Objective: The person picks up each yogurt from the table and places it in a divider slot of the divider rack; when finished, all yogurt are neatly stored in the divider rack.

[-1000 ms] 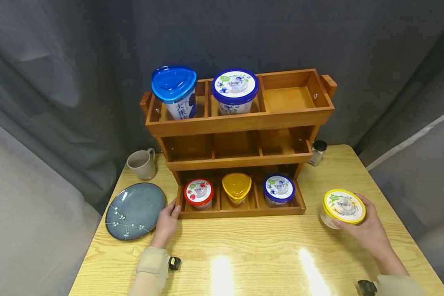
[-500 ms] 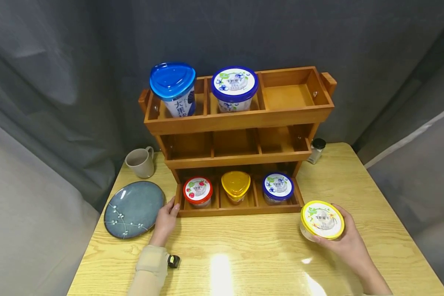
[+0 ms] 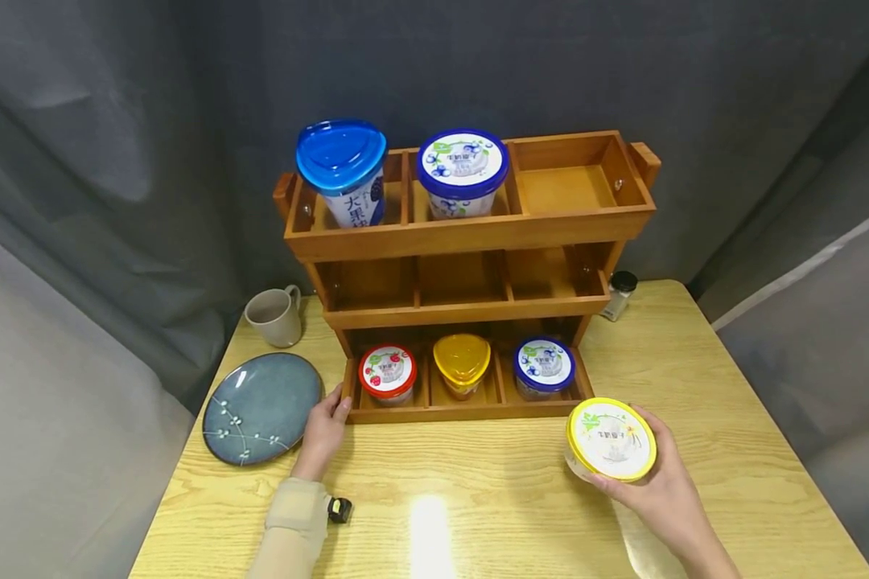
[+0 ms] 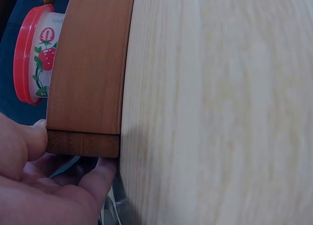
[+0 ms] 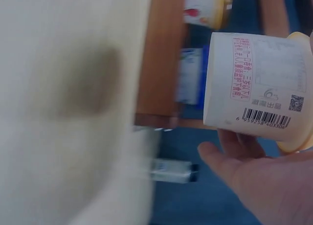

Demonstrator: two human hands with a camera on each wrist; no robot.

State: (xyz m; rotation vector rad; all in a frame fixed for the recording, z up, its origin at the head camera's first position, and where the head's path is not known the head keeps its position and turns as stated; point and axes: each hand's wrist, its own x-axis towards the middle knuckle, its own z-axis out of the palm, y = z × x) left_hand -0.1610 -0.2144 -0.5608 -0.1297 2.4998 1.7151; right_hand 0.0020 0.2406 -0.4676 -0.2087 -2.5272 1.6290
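My right hand grips a yellow-lidded pudding tub above the table, off the rack's front right corner. The tub's barcode side shows in the right wrist view. At the lower left corner of the three-tier wooden rack, my left hand holds the end of the bottom tier, thumb on top in the left wrist view. That tier bears a red-lidded tub, a cup with a yellow lid and a blue-lidded tub. On the top tier stand a tall blue-lidded cup and another blue-lidded tub.
A blue-grey plate lies left of the rack, close to the left hand. Behind it stands a beige mug. A small black-capped jar is at the rack's right rear. Dark curtains hang behind the table.
My right hand has carried the yellow-lidded tub leftward and nearer to me, from the right side of the table toward the rack's front right corner. The left hand has kept its hold.
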